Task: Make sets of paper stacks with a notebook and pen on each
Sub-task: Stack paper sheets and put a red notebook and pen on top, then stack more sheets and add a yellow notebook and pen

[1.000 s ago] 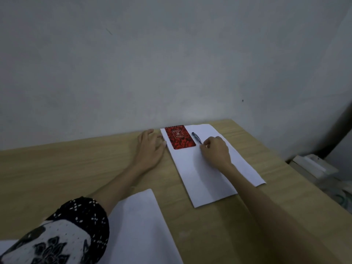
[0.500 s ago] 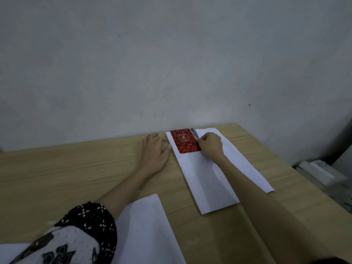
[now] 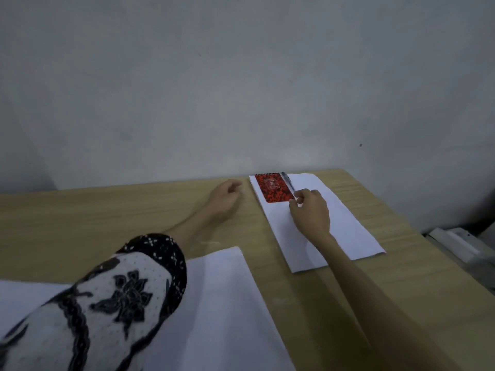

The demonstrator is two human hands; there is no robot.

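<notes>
On wooden table [image 3: 107, 210]: paper stacks [image 3: 334, 226].

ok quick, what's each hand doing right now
Left hand: loosely curled on the table, holding nothing.
Right hand: fingers pinched at the pen.

The desk [image 3: 107, 210] lies bare across its far left, from the wall [image 3: 241, 89] down to the near paper stack [image 3: 222, 303], and a hand could sweep there freely. The left hand [image 3: 223, 202] rests curled on the wood just left of the far paper stack [image 3: 348, 226], narrowing that gap. The red notebook [image 3: 273, 187] and pen [image 3: 288, 180] fill the stack's far left corner, hard by the wall. The right hand [image 3: 310, 212] lies over the stack's middle, touching the pen's near end. A bare strip of wood separates the two stacks.
</notes>
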